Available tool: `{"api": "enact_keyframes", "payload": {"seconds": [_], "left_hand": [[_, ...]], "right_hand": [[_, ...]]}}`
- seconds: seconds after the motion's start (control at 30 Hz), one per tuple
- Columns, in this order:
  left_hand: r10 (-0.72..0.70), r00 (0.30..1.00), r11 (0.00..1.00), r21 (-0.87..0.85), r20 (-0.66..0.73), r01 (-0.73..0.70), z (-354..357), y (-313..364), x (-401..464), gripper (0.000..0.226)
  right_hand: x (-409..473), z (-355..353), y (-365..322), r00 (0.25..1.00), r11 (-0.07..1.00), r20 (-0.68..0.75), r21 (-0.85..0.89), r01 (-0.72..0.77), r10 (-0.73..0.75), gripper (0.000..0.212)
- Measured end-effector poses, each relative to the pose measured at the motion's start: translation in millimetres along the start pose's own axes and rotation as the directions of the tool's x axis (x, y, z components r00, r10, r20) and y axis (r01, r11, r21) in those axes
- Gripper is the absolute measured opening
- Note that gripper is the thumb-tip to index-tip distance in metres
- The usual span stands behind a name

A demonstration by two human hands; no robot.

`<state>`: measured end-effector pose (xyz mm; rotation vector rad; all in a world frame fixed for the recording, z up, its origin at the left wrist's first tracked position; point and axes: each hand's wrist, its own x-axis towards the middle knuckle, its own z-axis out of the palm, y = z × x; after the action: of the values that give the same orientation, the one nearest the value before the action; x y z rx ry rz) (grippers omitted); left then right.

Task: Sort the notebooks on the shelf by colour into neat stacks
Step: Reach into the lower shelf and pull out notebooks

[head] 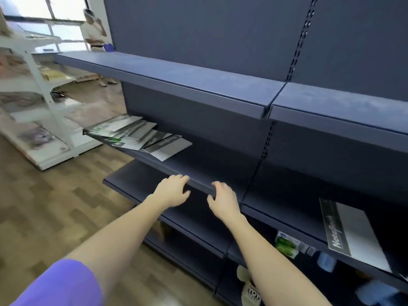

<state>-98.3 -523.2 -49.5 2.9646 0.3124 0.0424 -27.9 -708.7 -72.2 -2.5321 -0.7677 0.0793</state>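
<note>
A loose, fanned pile of grey, black and green notebooks (pixel 134 134) lies on the left end of the dark blue middle shelf (pixel 220 164). A single grey notebook (pixel 353 230) with a black "NoteBook" band lies flat on the same shelf at the far right. My left hand (pixel 173 189) rests its fingertips on the shelf's front edge, holding nothing. Beside it, my right hand (pixel 223 199) hovers at the same edge, fingers relaxed and empty. Both hands are well apart from either group of notebooks.
An upper blue shelf (pixel 198 85) overhangs the middle one. Lower shelves hold a green and white box (pixel 287 244) and other small goods. White shelving (pixel 44 102) stands across the wood-floored aisle at left, and a person (pixel 95 29) stands at the far end.
</note>
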Motion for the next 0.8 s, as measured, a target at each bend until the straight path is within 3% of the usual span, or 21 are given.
{"api": "enact_keyframes", "payload": {"seconds": [0.37, 0.63, 0.8], "left_hand": [[-0.188, 0.982, 0.979, 0.084, 0.025, 0.185, -33.1, -158.3, 95.6, 0.052], [-0.220, 0.975, 0.975, 0.042, 0.009, 0.220, -31.4, -250.6, 126.6, 0.044], [-0.143, 0.990, 0.990, 0.006, 0.006, 0.143, -29.0, -296.0, 156.2, 0.048]], "right_hand": [[168.2, 83.4, -99.4, 0.995, 0.991, 0.060, 0.114, 0.077, -0.084, 0.044], [227.9, 131.2, -162.7, 0.987, 0.994, 0.114, -0.016, 0.112, -0.109, 0.034], [253.2, 149.9, -183.8, 0.975, 0.994, 0.219, -0.087, 0.063, -0.043, 0.059]]}}
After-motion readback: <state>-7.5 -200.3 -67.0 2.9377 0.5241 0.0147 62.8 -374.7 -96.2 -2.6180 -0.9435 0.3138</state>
